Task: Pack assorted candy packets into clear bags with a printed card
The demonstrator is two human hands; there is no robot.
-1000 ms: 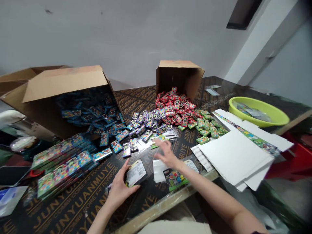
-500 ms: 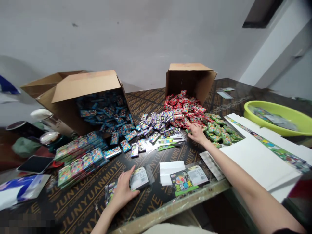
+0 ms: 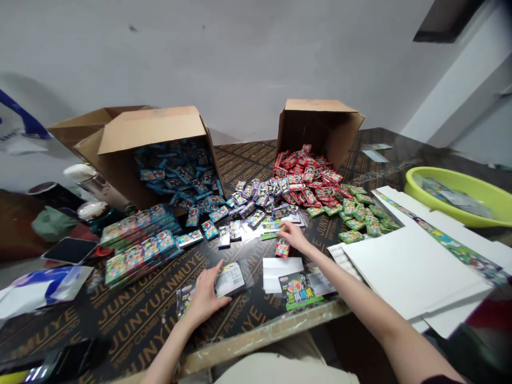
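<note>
My left hand [image 3: 206, 296] lies with thumb and fingers spread over a printed clear plastic bag [image 3: 231, 280] on the dark table. My right hand [image 3: 295, 238] is closed at the middle of the table, with a small red candy packet [image 3: 282, 248] under its fingers. Close to those fingertips are printed bags with green edges [image 3: 270, 231] and the heap of purple packets [image 3: 260, 194]. Another printed bag [image 3: 298, 290] rests near the front edge, partly over a folded white paper [image 3: 276, 268]. My right forearm covers part of that bag.
Red packets [image 3: 308, 176] spill from one carton [image 3: 344, 128]; blue packets [image 3: 180, 176] fill another carton [image 3: 152, 130]. Green packets [image 3: 360, 210] lie to the right, beside white card sheets [image 3: 420, 261] and a yellow-green basin [image 3: 472, 213]. Stacked packet rows [image 3: 140, 256] and a phone [image 3: 70, 250] are left.
My right hand has moved left and nearer from the red and green heap, bringing a red packet. My left hand stays on its bag. The view has shifted slightly.
</note>
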